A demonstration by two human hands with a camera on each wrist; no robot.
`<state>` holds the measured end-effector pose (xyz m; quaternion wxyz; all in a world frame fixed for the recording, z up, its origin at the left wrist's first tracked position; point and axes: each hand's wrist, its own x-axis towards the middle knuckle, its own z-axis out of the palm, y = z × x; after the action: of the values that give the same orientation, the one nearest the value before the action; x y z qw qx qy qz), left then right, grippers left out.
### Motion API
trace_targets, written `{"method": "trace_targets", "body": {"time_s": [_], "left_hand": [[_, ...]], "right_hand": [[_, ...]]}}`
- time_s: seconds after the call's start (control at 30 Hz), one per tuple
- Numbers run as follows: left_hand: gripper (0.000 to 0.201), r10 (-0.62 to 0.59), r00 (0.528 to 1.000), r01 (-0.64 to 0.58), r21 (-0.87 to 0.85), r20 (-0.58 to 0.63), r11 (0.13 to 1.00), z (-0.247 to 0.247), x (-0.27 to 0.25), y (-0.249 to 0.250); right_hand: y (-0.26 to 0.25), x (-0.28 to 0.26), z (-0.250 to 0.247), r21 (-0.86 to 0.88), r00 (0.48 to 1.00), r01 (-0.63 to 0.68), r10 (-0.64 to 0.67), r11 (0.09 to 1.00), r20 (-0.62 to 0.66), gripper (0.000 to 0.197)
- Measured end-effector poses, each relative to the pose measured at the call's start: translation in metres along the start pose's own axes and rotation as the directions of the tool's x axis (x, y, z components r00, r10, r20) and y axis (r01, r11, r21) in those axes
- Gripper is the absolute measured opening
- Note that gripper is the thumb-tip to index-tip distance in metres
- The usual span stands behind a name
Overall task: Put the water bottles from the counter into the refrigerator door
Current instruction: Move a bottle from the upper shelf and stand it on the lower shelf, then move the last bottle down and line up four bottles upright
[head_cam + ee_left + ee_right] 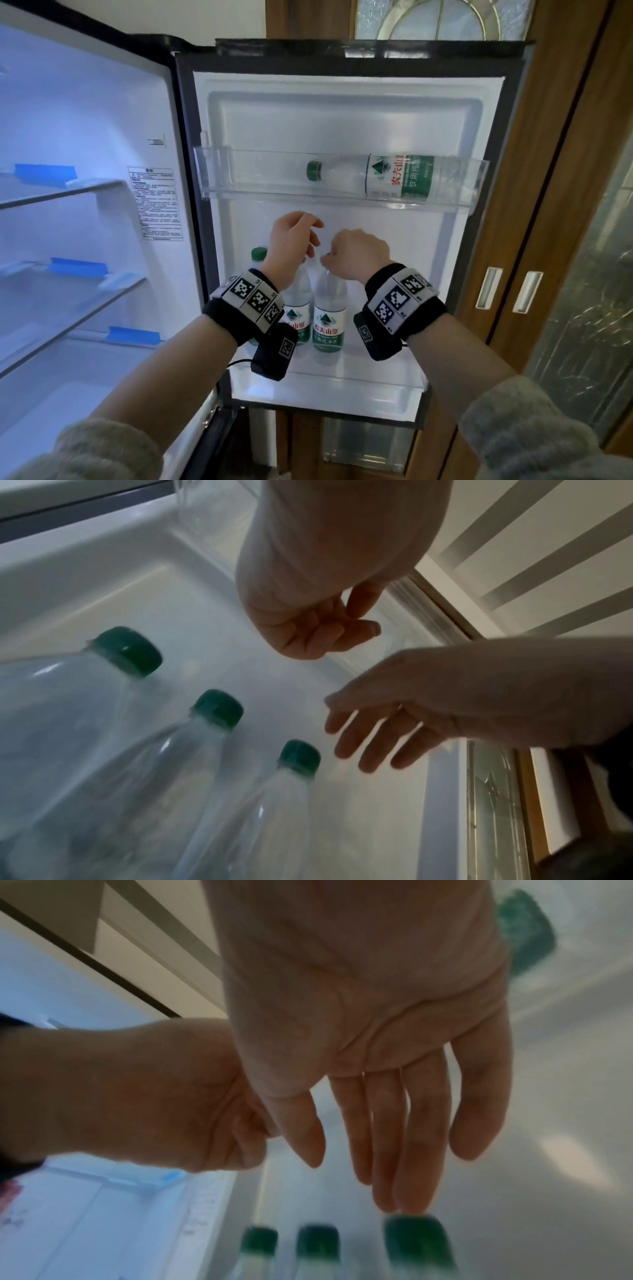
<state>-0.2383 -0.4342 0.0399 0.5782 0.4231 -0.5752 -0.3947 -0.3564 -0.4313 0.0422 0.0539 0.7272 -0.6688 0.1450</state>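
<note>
Three clear water bottles with green caps stand upright in the lower door shelf (342, 387): the left one (259, 255), the middle one (298, 308) and the right one (329, 318). A fourth bottle (376, 176) lies on its side in the upper door shelf (219, 178). My right hand (356, 253) hovers above the right bottle with straight fingers (414, 1150), a small gap from its cap (299, 756). Above the middle bottle, my left hand (294, 240) has its fingers curled (318, 631) and holds nothing.
The refrigerator body (85, 205) stands open at the left, with glass shelves (68, 192) edged in blue tape. Wooden sliding doors with glass panels (582, 274) rise just right of the fridge door. The lower door shelf has bare room right of the bottles (380, 373).
</note>
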Motion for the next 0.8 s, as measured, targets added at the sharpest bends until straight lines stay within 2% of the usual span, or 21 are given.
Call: {"method": "trace_targets", "body": {"time_s": [0.07,0.23,0.33,0.43,0.5,0.6,0.67,0.73,0.8], "left_hand": [[0.025,0.055,0.998,-0.056,-0.026,-0.020,0.998,-0.003,0.004,0.012],[0.039,0.097,0.994,-0.102,-0.114,-0.041,0.988,-0.011,0.007,0.020],[0.045,0.122,0.987,-0.138,-0.163,-0.103,0.977,-0.015,0.008,0.027],[0.042,0.134,0.986,-0.160,-0.318,-0.101,0.935,-0.025,0.016,0.048],[0.039,0.157,0.985,-0.173,-0.388,-0.072,0.905,-0.034,0.024,0.066],[0.026,0.273,0.955,-0.294,-0.265,-0.111,0.919,-0.040,0.037,0.085],[0.017,0.400,0.903,-0.417,-0.095,-0.159,0.904,-0.040,0.044,0.089],[0.016,0.502,0.846,-0.499,0.062,-0.180,0.864,-0.037,0.050,0.088],[0.017,0.526,0.841,-0.506,0.159,-0.126,0.848,-0.033,0.054,0.085]], "right_hand": [[-0.014,0.001,-0.022,0.007,0.996,0.083,-0.083,0.997,-0.041,0.020],[-0.039,0.002,-0.078,0.011,0.953,0.265,-0.260,0.964,-0.155,0.019],[-0.041,0.005,-0.102,0.105,0.921,0.345,-0.315,0.933,-0.228,0.011],[-0.039,0.018,-0.119,0.209,0.902,0.383,-0.316,0.900,-0.293,0.025],[-0.036,0.033,-0.128,0.250,0.905,0.357,-0.266,0.900,-0.332,0.033],[-0.028,0.056,-0.133,0.233,0.935,0.235,-0.153,0.944,-0.321,0.039],[-0.020,0.070,-0.133,0.191,0.968,0.126,-0.078,0.974,-0.240,0.033],[-0.015,0.081,-0.132,0.117,0.996,0.030,-0.020,0.993,-0.083,0.025],[-0.015,0.086,-0.136,0.059,1.000,-0.004,0.003,0.998,0.013,0.028]]}}
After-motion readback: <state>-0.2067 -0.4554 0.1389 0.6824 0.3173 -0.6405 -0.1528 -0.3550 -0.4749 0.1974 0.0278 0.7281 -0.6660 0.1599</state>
